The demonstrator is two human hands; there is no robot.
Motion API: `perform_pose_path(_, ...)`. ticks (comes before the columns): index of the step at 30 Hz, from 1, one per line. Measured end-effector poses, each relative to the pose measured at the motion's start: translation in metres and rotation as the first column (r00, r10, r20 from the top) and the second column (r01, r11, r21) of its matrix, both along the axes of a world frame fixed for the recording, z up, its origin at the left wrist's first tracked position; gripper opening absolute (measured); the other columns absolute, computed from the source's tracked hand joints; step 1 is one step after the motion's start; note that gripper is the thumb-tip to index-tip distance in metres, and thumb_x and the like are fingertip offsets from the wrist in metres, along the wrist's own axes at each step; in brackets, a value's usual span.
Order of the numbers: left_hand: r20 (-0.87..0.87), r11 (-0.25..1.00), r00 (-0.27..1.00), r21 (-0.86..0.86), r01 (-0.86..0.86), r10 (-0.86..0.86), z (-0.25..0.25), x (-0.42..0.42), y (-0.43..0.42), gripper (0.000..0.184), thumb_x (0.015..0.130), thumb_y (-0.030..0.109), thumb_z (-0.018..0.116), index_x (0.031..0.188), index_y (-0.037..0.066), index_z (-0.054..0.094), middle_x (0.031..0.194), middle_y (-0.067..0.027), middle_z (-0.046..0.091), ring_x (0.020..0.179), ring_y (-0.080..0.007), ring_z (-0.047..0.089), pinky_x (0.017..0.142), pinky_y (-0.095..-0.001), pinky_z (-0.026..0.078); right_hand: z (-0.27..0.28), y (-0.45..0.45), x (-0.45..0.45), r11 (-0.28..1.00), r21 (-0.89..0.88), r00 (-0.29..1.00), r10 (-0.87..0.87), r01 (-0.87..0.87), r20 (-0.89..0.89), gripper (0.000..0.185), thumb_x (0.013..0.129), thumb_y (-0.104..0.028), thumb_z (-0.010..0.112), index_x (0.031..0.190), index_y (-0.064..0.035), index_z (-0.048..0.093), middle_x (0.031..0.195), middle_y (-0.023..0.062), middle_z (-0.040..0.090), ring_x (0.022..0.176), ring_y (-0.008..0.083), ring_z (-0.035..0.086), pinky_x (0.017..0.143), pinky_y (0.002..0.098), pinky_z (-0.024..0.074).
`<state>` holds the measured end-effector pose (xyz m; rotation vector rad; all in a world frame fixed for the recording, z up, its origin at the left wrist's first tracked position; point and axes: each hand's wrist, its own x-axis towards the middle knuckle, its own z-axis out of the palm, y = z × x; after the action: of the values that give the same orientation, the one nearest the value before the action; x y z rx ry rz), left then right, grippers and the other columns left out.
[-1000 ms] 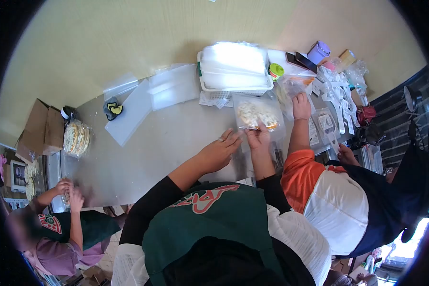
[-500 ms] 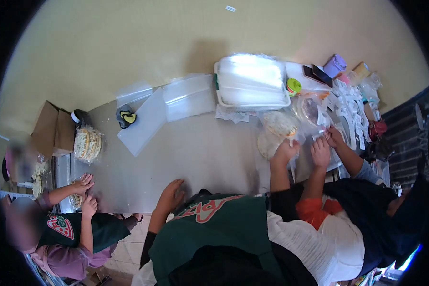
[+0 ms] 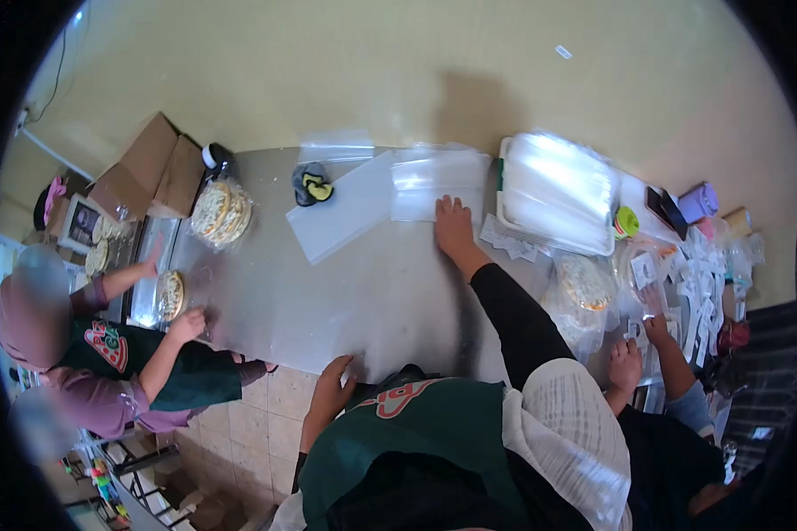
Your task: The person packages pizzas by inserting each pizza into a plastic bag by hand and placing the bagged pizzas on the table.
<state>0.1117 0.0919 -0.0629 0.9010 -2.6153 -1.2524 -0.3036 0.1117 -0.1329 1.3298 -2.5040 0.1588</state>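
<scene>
My right hand (image 3: 453, 223) reaches across the metal table and lies with fingers spread on the near edge of a stack of transparent plastic bags (image 3: 421, 188). Its fingertips touch the plastic; nothing is gripped. My left hand (image 3: 332, 388) rests at the table's front edge, fingers loosely bent and apart, holding nothing. Left of the stack, another plastic sheet (image 3: 336, 217) lies slanted, with a grey and yellow object (image 3: 312, 186) on its upper end. A wrapped pizza (image 3: 584, 283) sits to the right of my right arm.
A white basket (image 3: 556, 241) full of plastic bags stands at the back right. Wrapped pizzas (image 3: 221, 214) are stacked by a cardboard box (image 3: 146, 173). A co-worker's hands (image 3: 186, 326) are around a pizza (image 3: 171, 295) at left; another person's hands (image 3: 626, 363) work among packages and labels at right.
My right hand has left the wrapped pizza at right and moved to the plastic bag stack. The view has shifted left. The left co-worker's hands have moved apart, showing the pizza.
</scene>
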Motion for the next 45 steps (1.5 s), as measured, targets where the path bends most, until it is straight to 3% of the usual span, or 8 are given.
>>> perform_pose_path(6, 0.029, 0.995, 0.995, 0.013, -0.094, 0.094, 0.001, 0.014, 0.011, 0.042, 0.077, 0.008, 0.062, 0.116, 0.000, 0.052, 0.116, -0.0205, 0.055, 0.109, -0.0351, 0.052, 0.093, -0.0378, 0.042, 0.014, -0.012, -0.025, 0.998, 0.055, 0.984, -0.012, 0.002, 0.179, 0.033, 0.081, -0.013, 0.048, 0.112, -0.0017, 0.050, 0.118, 0.0134, 0.048, 0.114, 0.0300, 0.046, 0.085, 0.0439, 0.0393)
perform_pose_path(10, 0.037, 0.994, 0.994, 0.000, -0.108, 0.108, 0.007, 0.015, 0.012, 0.041, 0.077, 0.007, 0.061, 0.115, -0.001, 0.052, 0.115, -0.0207, 0.055, 0.108, -0.0350, 0.053, 0.093, -0.0377, 0.042, 0.038, -0.020, -0.036, 0.961, -0.275, 0.957, -0.093, 0.015, -0.274, 0.025, 0.080, -0.012, 0.049, 0.105, -0.0095, 0.052, 0.108, 0.0071, 0.050, 0.107, 0.0262, 0.048, 0.089, 0.0502, 0.0343)
perform_pose_path(16, 0.049, 0.995, 0.994, -0.007, -0.101, 0.101, 0.011, 0.012, 0.012, 0.039, 0.077, 0.006, 0.060, 0.115, 0.000, 0.053, 0.114, -0.0209, 0.056, 0.106, -0.0353, 0.053, 0.091, -0.0379, 0.043, 0.052, -0.026, -0.062, 0.990, 0.135, 0.996, 0.040, -0.029, -0.074, 0.021, 0.081, -0.012, 0.049, 0.101, -0.0138, 0.052, 0.092, 0.0045, 0.062, 0.094, 0.0193, 0.058, 0.092, 0.0508, 0.0315)
perform_pose_path(25, 0.021, 0.998, 0.998, -0.031, -0.061, 0.062, 0.013, 0.012, 0.011, 0.038, 0.076, 0.006, 0.058, 0.113, 0.000, 0.053, 0.113, -0.0198, 0.056, 0.103, -0.0363, 0.054, 0.089, -0.0385, 0.045, 0.065, -0.043, -0.081, 0.982, 0.152, 0.989, -0.125, 0.113, 0.075, 0.010, 0.081, -0.011, 0.048, 0.085, -0.0090, 0.057, 0.092, 0.0109, 0.065, 0.084, 0.0300, 0.064, 0.090, 0.0488, 0.0367)
perform_pose_path(28, -0.017, 0.995, 0.998, -0.084, -0.055, 0.054, 0.018, 0.008, 0.007, 0.037, 0.076, 0.006, 0.058, 0.112, 0.001, 0.054, 0.112, -0.0186, 0.057, 0.103, -0.0352, 0.055, 0.089, -0.0389, 0.044, 0.091, -0.033, -0.060, 0.987, -0.160, 0.945, -0.019, -0.035, -0.327, 0.015, 0.082, -0.012, 0.048, 0.091, -0.0075, 0.058, 0.115, 0.0129, 0.057, 0.100, 0.0343, 0.058, 0.091, 0.0482, 0.0372)
perform_pose_path(32, -0.024, 0.979, 0.998, -0.195, -0.061, 0.057, 0.016, 0.003, 0.001, 0.036, 0.076, 0.008, 0.058, 0.111, 0.003, 0.056, 0.113, -0.0159, 0.057, 0.105, -0.0319, 0.054, 0.091, -0.0442, 0.042, 0.102, -0.039, -0.026, 0.959, -0.160, 0.942, 0.181, -0.232, -0.281, 0.024, 0.080, -0.012, 0.049, 0.101, -0.0067, 0.059, 0.125, 0.0108, 0.050, 0.117, 0.0300, 0.047, 0.097, 0.0512, 0.0314)
perform_pose_path(38, -0.047, 0.947, 0.999, -0.322, -0.016, 0.001, 0.026, -0.001, -0.014, 0.039, 0.076, 0.012, 0.060, 0.114, 0.006, 0.054, 0.119, -0.0144, 0.051, 0.112, -0.0284, 0.049, 0.096, -0.0502, 0.035, 0.130, -0.034, 0.043, 0.890, -0.040, 0.832, 0.407, -0.454, -0.376, 0.024, 0.076, -0.011, 0.050, 0.099, -0.0053, 0.059, 0.110, 0.0109, 0.057, 0.105, 0.0267, 0.054, 0.091, 0.0484, 0.0383)
perform_pose_path(45, -0.086, 0.821, 0.996, -0.566, -0.077, 0.035, 0.091, -0.009, -0.032, 0.045, 0.074, 0.015, 0.066, 0.116, 0.005, 0.051, 0.121, -0.0139, 0.048, 0.116, -0.0287, 0.046, 0.094, -0.0473, 0.036, 0.137, -0.026, 0.194, 0.372, 0.019, 0.372, 0.925, -0.928, 0.082, 0.001, 0.063, -0.013, 0.058, 0.064, -0.0123, 0.057, 0.065, 0.0018, 0.058, 0.065, 0.0198, 0.059, 0.065, 0.0349, 0.0407)
